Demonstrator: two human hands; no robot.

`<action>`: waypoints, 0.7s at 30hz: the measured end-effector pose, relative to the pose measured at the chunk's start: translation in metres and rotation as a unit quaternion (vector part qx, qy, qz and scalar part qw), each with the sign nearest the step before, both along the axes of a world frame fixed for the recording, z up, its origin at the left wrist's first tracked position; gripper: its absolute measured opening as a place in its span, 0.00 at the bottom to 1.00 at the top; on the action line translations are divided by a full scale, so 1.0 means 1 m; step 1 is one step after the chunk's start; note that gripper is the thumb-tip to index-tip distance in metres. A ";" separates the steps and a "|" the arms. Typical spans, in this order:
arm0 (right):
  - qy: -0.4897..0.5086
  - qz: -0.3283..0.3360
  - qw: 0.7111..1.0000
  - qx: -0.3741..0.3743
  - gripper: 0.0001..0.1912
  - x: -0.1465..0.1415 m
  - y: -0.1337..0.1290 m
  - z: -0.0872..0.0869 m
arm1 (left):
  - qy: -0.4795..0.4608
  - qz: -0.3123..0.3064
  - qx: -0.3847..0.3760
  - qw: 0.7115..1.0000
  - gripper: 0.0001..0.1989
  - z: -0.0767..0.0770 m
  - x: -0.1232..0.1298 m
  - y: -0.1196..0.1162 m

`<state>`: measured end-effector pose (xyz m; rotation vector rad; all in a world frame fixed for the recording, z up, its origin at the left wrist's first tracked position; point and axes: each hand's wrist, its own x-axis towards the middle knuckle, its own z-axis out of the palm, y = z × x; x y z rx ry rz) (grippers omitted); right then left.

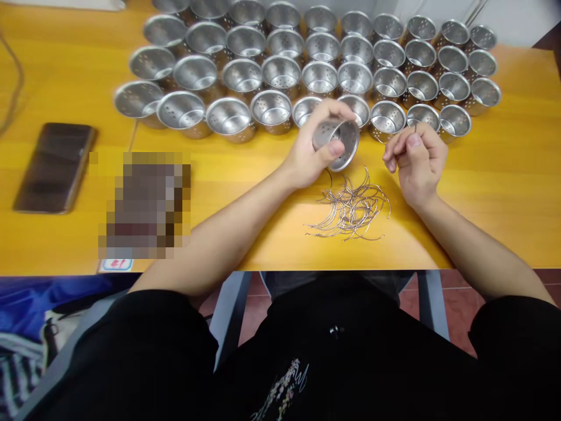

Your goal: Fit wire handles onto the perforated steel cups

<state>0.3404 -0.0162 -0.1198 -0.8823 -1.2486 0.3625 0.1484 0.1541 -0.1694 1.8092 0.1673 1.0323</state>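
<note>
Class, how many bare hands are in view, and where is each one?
2: the left hand, gripping a metal cup beyond the wire pile; the right hand, right of that cup.

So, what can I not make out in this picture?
In the head view:
Held cup: outer wall partly covered by the left hand.
Thin piece at the right hand: too small, partly hidden by that hand.
Brownish object: details hidden by pixelation.
Back-row cups, left end: cut by top edge.

A person's left hand [307, 147] holds a tilted perforated cup [347, 145] above a tabletop [517, 169].
The right hand [419, 164] pinches what looks like a thin wire [415, 127]; loose curved wires [353, 204] lie toward the front edge, rows of cups [319, 79] toward the back edge.
</note>
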 end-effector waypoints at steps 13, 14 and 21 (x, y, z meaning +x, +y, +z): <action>-0.152 0.129 0.965 -0.169 0.38 -0.007 -0.054 0.112 | -0.048 -0.116 -0.095 0.988 0.38 0.064 -0.038 -0.069; -0.146 0.152 0.961 -0.178 0.36 -0.013 -0.067 0.115 | -0.045 -0.111 -0.140 0.983 0.40 0.063 -0.049 -0.092; -0.036 0.158 0.966 -0.201 0.32 -0.039 -0.107 0.089 | -0.063 -0.012 -0.426 0.902 0.29 0.052 -0.077 -0.183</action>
